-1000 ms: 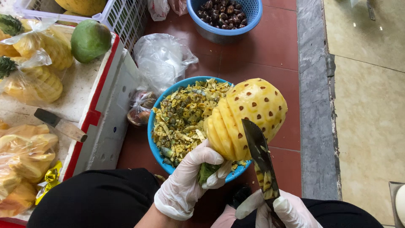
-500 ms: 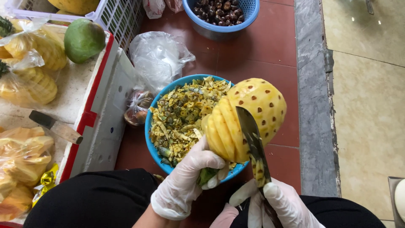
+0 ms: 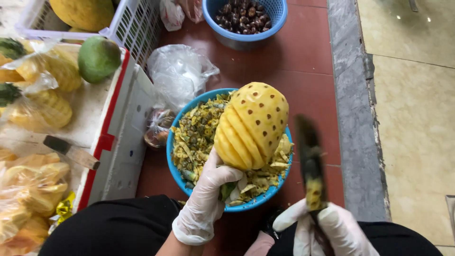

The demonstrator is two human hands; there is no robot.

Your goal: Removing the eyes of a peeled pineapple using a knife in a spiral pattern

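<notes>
The peeled yellow pineapple (image 3: 253, 125), dotted with brown eyes and partly cut in slanting grooves, hangs over the blue bowl (image 3: 176, 167) of peelings. The gloved left hand (image 3: 208, 196) grips its stem end; the gloved right hand (image 3: 327, 230) is closed around a blurred knife (image 3: 310, 163), beside the fruit.

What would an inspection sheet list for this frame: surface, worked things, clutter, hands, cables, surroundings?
Surface: red tiled floor, grey stone border at right.
Worked things: peeled yellow pineapple above blue plastic basin of peelings; dark-bladed knife, blurred.
Clutter: crumpled clear plastic bag; white crate with bagged pineapples and green mango.
Hands: gloved left hand grips pineapple base; gloved right hand holds knife, clear of the fruit.
Cables: nothing seen.
Surroundings: blue basket of dark nuts.
</notes>
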